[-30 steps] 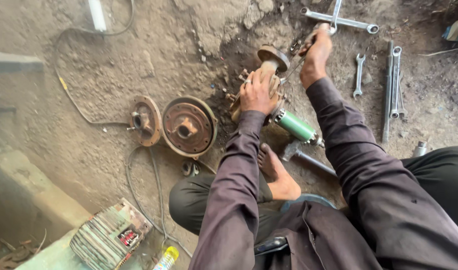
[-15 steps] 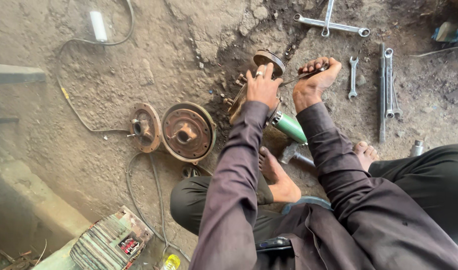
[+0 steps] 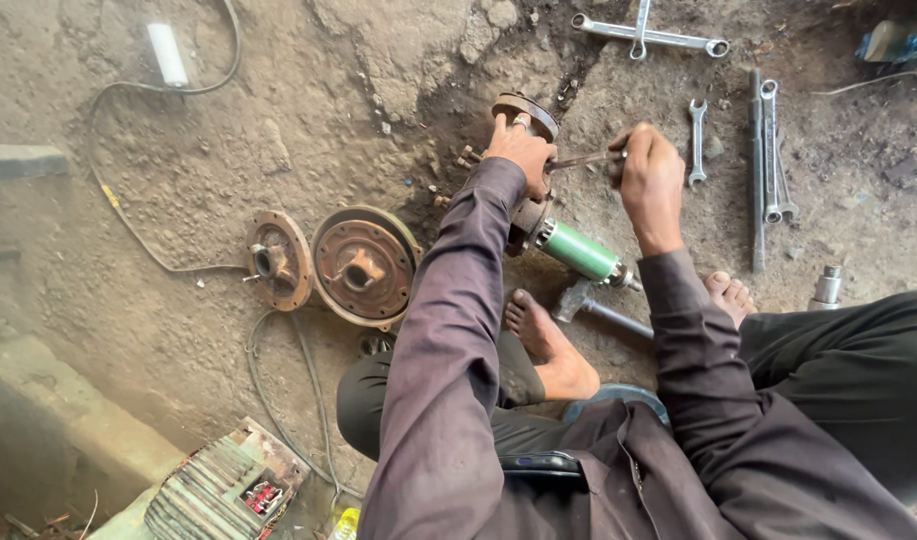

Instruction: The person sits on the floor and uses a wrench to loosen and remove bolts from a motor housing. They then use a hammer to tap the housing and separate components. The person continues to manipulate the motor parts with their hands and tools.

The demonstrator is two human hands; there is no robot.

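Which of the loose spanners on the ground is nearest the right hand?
The short open-ended spanner, lying just beside the right hand. The crossed pair lies farther up, and the long ones farther out to the side.

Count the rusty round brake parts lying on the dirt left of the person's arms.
2. A smaller flanged disc lies farther left; the larger drum lies beside it, nearer the left sleeve. They sit edge to edge. Others may be hidden under the arms.
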